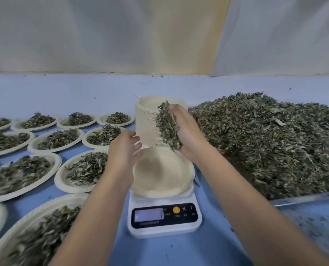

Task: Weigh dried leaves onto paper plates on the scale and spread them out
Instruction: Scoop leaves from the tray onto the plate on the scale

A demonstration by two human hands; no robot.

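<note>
A white digital scale stands at the centre front, and its display shows a 1. On it lies a bare paper plate. My right hand grips a handful of dried leaves just above the plate's far edge. My left hand hovers over the plate's left rim, fingers straight and holding nothing. Behind the scale stands a tall stack of paper plates.
A large heap of dried leaves lies on a clear sheet at the right. Several paper plates filled with leaves cover the blue table on the left. White sheeting hangs behind the table.
</note>
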